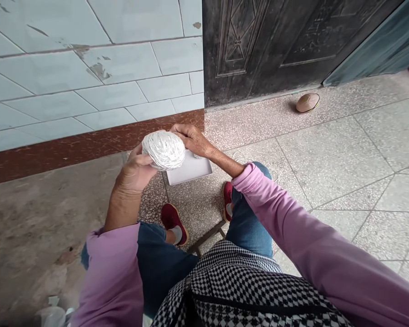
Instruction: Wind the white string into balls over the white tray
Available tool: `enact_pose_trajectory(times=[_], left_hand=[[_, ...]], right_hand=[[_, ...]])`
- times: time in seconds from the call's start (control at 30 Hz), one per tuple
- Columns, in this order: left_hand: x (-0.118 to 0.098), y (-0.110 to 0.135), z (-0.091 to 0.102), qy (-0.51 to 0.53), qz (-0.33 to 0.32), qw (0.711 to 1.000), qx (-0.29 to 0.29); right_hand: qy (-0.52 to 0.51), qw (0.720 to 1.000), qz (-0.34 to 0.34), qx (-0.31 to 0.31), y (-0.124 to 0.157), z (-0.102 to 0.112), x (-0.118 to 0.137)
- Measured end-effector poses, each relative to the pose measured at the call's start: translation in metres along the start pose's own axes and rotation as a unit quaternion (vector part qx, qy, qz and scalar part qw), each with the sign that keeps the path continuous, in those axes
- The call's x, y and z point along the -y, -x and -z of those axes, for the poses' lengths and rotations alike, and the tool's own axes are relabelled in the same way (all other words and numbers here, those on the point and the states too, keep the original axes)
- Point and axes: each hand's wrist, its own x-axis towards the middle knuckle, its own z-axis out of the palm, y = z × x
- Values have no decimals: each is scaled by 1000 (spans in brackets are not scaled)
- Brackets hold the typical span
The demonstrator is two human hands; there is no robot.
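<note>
A white ball of wound string (164,149) is held in front of me, above my knees. My left hand (133,173) cups it from below and the left, fingers curled round it. My right hand (192,137) rests on its upper right side with fingers bent and pressed together, seemingly pinching the string. A flat white box lid or tray (192,169) lies on the floor just beyond the ball. Loose white string (244,159) lies on the floor by my right knee.
I sit on a low stool, whose legs (207,237) show between my red shoes (173,221). A tiled wall with a red base stands to the left, a dark metal door (276,41) ahead. A small brown ball (307,102) lies by the door. Terrazzo floor spreads right.
</note>
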Motion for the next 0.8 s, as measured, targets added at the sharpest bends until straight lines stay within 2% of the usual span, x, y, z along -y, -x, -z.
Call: enact_pose_trajectory(times=[0.17, 0.33, 0.53, 0.67, 0.8], left_hand=[[9, -6, 2, -22, -13, 1000, -13], [15, -6, 15, -69, 39, 996, 38], [14, -8, 23, -38, 50, 997, 53], [18, -10, 22, -43, 55, 996, 57], [28, -11, 17, -79, 45, 996, 14]], right_hand=[[-99, 992, -70, -25, -7, -9, -17], [-169, 980, -95, -52, -2, -13, -37], [-150, 980, -104, -83, -3, -10, -29], [-123, 984, -76, -99, -2, -9, -22], [-60, 991, -59, -108, 0, -8, -27]])
